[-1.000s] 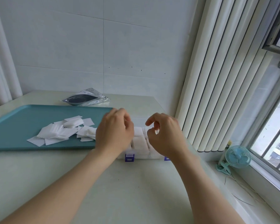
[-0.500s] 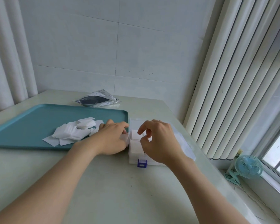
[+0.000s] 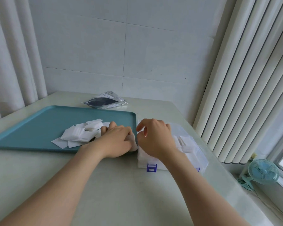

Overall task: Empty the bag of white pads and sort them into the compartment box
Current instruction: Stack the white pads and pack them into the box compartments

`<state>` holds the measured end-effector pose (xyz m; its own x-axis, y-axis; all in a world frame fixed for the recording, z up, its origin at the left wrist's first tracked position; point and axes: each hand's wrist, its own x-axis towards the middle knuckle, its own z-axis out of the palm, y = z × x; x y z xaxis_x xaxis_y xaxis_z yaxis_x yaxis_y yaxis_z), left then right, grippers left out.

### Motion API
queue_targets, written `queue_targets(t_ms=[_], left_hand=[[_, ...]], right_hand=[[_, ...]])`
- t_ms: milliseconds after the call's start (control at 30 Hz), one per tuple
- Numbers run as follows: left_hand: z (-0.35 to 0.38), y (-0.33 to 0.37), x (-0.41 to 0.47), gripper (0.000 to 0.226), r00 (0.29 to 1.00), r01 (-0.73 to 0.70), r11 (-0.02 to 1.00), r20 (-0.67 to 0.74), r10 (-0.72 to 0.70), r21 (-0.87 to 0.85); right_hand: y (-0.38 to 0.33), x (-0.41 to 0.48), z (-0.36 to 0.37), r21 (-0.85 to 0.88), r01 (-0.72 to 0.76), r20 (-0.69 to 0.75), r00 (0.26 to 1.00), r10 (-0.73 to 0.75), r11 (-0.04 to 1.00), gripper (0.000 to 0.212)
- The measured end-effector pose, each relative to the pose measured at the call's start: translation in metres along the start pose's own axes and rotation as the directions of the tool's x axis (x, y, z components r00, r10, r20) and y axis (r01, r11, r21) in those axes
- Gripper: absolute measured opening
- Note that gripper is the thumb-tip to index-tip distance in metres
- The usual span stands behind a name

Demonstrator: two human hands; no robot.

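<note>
My left hand [image 3: 116,141] lies palm down on the near right corner of the teal tray [image 3: 39,128]. Its forearm runs in from the lower left, and its fingers reach into the edge of the loose pile of white pads [image 3: 78,136]. Something pale shows at the thumb side, right against the box. I cannot tell whether that is a pad under my thumb or whether the fingers have hold of anything.

My right hand [image 3: 155,139] sits just beside it over the left end of the clear box [image 3: 194,154], wrist bent and knuckles up. Forefinger and thumb are curled toward each other with a narrow gap, and I see nothing between them. The other fingers are hidden under the hand, so I cannot tell what that grip holds.

Pads already in the box [image 3: 186,144] lie stacked in the compartments to the right of that hand. A blue latch [image 3: 151,167] faces me on the front wall. The opened bag [image 3: 103,101] lies flat on the table [image 3: 121,193] behind the tray, well apart from both hands.

A second ago both hands were raised together over the box, the left one covering its left compartments. Half a second ago the left had already dropped to the tray corner. Now it is settled there with its fingers at the pile, while the right has kept its place and curl. The pile and bag have not moved.
</note>
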<state>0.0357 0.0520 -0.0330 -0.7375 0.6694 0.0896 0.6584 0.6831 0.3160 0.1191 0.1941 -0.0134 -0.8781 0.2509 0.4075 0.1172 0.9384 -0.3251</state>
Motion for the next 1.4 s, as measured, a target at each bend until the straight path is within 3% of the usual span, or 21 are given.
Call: queue_targets(t_ms=[233,367,433,500,600,667,800,1067,1167,1400], left_hand=[[-0.001,-0.005,0.01,0.015,0.965,-0.086,0.978,-0.262,0.034,-0.188],[-0.014,0.001,0.01,0.015,0.968,-0.152,0.765,-0.252,-0.014,-0.625],[-0.015,-0.001,0.012,0.016,0.961,-0.125,0.718,-0.264,-0.085,-0.684],[-0.013,-0.008,0.014,0.031,0.929,-0.043,0.793,-0.317,-0.192,-0.607],[-0.009,-0.017,0.012,0.036,0.911,0.198,0.97,-0.338,-0.235,-0.139],[-0.005,-0.017,0.012,0.035,0.94,0.262,0.964,-0.24,-0.242,0.053],[0.004,-0.013,0.01,0.039,0.962,0.27,0.945,-0.097,-0.256,0.186],[0.012,-0.019,0.011,0.017,0.965,0.211,0.963,-0.19,-0.179,0.168],[0.012,-0.017,0.011,0.022,0.958,0.181,0.972,-0.251,-0.139,0.153],[0.006,-0.009,0.015,0.025,0.831,0.024,0.999,-0.556,0.0,0.036]], right_hand=[[0.004,-0.007,0.009,0.06,0.055,-0.008,0.998,-0.055,0.997,0.039],[-0.003,-0.01,0.013,0.207,0.069,-0.095,0.994,-0.05,0.976,0.042],[-0.004,-0.009,0.015,0.269,0.041,-0.147,0.989,-0.001,0.962,0.033],[-0.005,-0.011,0.015,0.262,0.014,-0.176,0.984,0.034,0.965,0.026],[-0.006,-0.015,0.013,0.232,-0.013,-0.189,0.98,0.058,0.973,0.026],[-0.005,-0.018,0.012,0.224,-0.018,-0.195,0.979,0.063,0.974,0.025],[-0.005,-0.02,0.013,0.217,-0.033,-0.183,0.98,0.073,0.976,0.025],[-0.003,-0.018,0.014,0.201,-0.075,-0.213,0.97,0.119,0.977,0.023],[0.0,-0.017,0.015,0.19,-0.104,-0.229,0.962,0.147,0.976,0.022],[0.002,-0.017,0.011,0.259,-0.087,-0.238,0.959,0.151,0.962,0.019]])
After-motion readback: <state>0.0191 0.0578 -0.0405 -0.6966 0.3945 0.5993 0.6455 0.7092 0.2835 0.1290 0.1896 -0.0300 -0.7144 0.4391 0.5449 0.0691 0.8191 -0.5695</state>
